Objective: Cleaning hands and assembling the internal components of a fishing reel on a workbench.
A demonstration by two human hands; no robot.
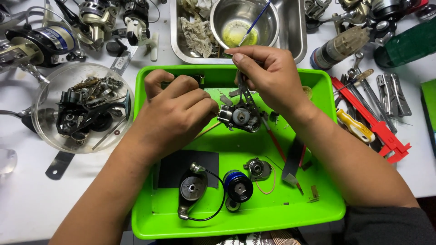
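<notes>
Both hands work over a green tray [150,218] on a white table [27,199]. Between them sits a reel body [239,117], a small grey metal mechanism with a round gear face turned up toward the camera.

The left hand [175,111] lies to the left of the reel body, fingers curled and closed, fingertips touching its left side. A thin stick [206,130] runs out from under this hand, down and to the left.

The right hand [268,79] is above and to the right, thumb and fingers pinched shut on a slim metal tool [245,90]. The tool's long axis runs nearly straight down from the pinch to the reel body, its tip at the mechanism's top. Whether it grips a part there cannot be told.

Both hands are close; the left is in contact, the right reaches only through the tool.

Lower in the tray lie a blue spool [238,185], a rotor [192,187] and a small gear housing [257,169]. A clear bowl [47,131] of parts stands well left of the tray.
</notes>
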